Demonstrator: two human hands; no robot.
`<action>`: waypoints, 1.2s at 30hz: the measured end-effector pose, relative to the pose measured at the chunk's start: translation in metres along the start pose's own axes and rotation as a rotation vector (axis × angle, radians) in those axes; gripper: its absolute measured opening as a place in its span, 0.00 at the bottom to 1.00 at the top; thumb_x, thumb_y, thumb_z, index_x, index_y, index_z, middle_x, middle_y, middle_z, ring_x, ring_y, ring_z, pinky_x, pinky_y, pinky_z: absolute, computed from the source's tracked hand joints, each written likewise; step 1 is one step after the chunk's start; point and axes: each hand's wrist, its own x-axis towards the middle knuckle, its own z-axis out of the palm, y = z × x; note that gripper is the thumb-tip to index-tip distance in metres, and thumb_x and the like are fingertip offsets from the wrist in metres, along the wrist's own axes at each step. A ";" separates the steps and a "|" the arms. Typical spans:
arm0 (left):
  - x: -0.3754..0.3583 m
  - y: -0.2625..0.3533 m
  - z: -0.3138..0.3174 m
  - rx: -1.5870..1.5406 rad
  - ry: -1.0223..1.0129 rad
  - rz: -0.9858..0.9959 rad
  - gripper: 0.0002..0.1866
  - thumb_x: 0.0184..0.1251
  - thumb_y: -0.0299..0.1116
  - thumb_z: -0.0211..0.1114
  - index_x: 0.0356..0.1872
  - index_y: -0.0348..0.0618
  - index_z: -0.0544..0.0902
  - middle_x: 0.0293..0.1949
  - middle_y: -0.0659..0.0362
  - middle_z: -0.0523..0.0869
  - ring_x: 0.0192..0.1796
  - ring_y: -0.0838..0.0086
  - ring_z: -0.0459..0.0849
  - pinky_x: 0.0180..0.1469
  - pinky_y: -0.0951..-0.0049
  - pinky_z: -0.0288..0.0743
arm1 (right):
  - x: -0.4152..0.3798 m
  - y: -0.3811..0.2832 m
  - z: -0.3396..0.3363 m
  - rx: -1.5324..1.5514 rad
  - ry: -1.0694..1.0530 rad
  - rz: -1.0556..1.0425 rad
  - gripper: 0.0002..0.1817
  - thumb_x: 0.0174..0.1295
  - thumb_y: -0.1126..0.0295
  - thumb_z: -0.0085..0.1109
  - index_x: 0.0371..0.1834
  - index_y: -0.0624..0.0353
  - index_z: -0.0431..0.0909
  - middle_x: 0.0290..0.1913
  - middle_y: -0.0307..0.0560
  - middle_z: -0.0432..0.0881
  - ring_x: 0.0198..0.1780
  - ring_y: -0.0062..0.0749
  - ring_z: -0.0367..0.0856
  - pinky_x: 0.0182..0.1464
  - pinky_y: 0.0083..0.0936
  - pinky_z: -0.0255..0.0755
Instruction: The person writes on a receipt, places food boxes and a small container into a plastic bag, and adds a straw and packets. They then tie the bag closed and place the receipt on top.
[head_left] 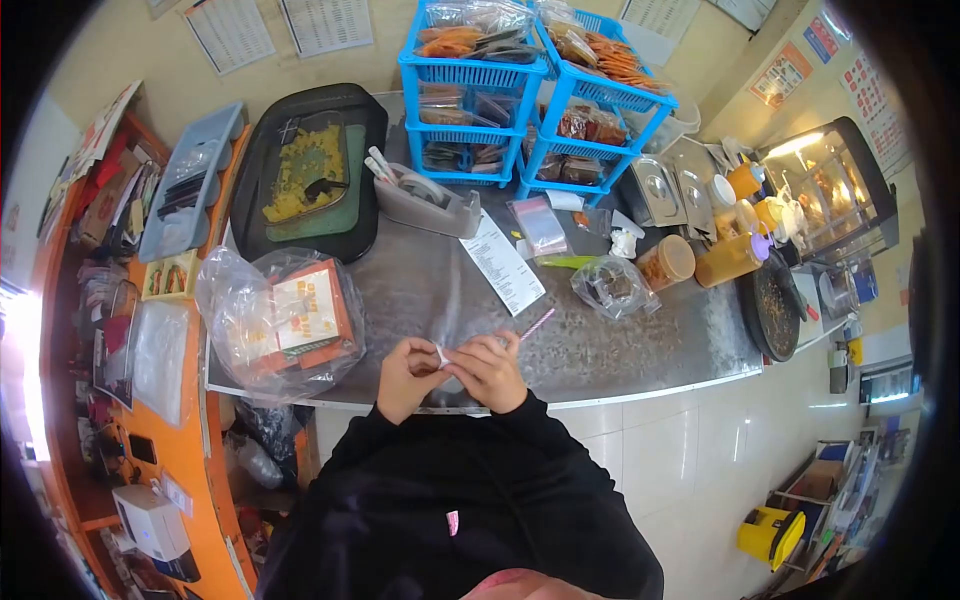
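Near the counter's front edge, my left hand point(408, 376) and my right hand point(489, 372) come together with bent fingers. A small white piece point(441, 356), thin like paper or film, is pinched between them; its kind I cannot tell. From the right hand's fingers a pink-and-white striped stick point(538, 322) juts out to the right. Beyond the hands lies a long printed receipt point(503, 265) on the dark metal counter point(420, 290). To the left of my left hand, a clear plastic bag point(225, 295) surrounds an orange box point(335, 300) with a white printed top.
A tape dispenser point(430, 203) stands behind the receipt, beside a black tray point(262, 215) with yellow food. Stacked blue baskets point(470, 130) hold packets at the back. Small clear bags point(540, 228), a tied plastic bag point(612, 287), jars point(668, 262) and a sauce bottle point(730, 262) fill the right side.
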 end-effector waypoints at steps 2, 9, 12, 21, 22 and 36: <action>-0.004 0.008 0.005 0.036 0.023 0.042 0.23 0.49 0.18 0.68 0.43 0.37 0.65 0.30 0.56 0.83 0.33 0.80 0.82 0.36 0.81 0.76 | -0.004 0.001 0.003 -0.037 0.004 -0.049 0.07 0.47 0.70 0.64 0.31 0.53 0.80 0.33 0.35 0.79 0.40 0.29 0.75 0.52 0.37 0.55; -0.003 0.006 0.014 -0.028 -0.055 -0.001 0.26 0.50 0.17 0.65 0.46 0.39 0.60 0.31 0.54 0.83 0.34 0.79 0.82 0.38 0.80 0.75 | -0.008 0.011 -0.001 0.161 -0.043 0.140 0.03 0.50 0.76 0.58 0.29 0.58 0.77 0.29 0.42 0.78 0.35 0.36 0.76 0.46 0.34 0.58; -0.001 0.005 0.015 0.018 -0.056 0.017 0.22 0.50 0.16 0.64 0.43 0.39 0.64 0.31 0.56 0.83 0.34 0.80 0.80 0.37 0.80 0.74 | -0.017 0.024 0.006 0.178 0.116 0.307 0.01 0.55 0.76 0.55 0.29 0.60 0.76 0.27 0.44 0.77 0.33 0.33 0.75 0.40 0.30 0.62; 0.065 0.007 -0.001 1.032 0.653 0.668 0.24 0.55 0.38 0.67 0.49 0.37 0.70 0.33 0.53 0.80 0.33 0.66 0.78 0.39 0.74 0.72 | -0.039 0.061 -0.057 0.782 0.623 0.829 0.09 0.67 0.71 0.48 0.38 0.67 0.75 0.37 0.47 0.79 0.35 0.26 0.78 0.42 0.22 0.72; 0.071 -0.009 0.021 0.755 0.468 0.630 0.26 0.56 0.42 0.67 0.49 0.35 0.69 0.36 0.51 0.79 0.34 0.66 0.78 0.40 0.75 0.71 | -0.043 0.056 -0.056 0.828 0.640 0.737 0.09 0.66 0.71 0.49 0.39 0.68 0.75 0.38 0.49 0.80 0.36 0.27 0.79 0.44 0.23 0.73; 0.200 -0.094 0.043 -0.816 -0.102 -0.381 0.13 0.53 0.20 0.58 0.42 0.29 0.76 0.40 0.50 0.81 0.45 0.63 0.81 0.48 0.63 0.77 | -0.101 0.064 -0.058 1.365 0.742 1.030 0.23 0.69 0.59 0.40 0.54 0.72 0.68 0.49 0.60 0.76 0.51 0.44 0.78 0.56 0.33 0.71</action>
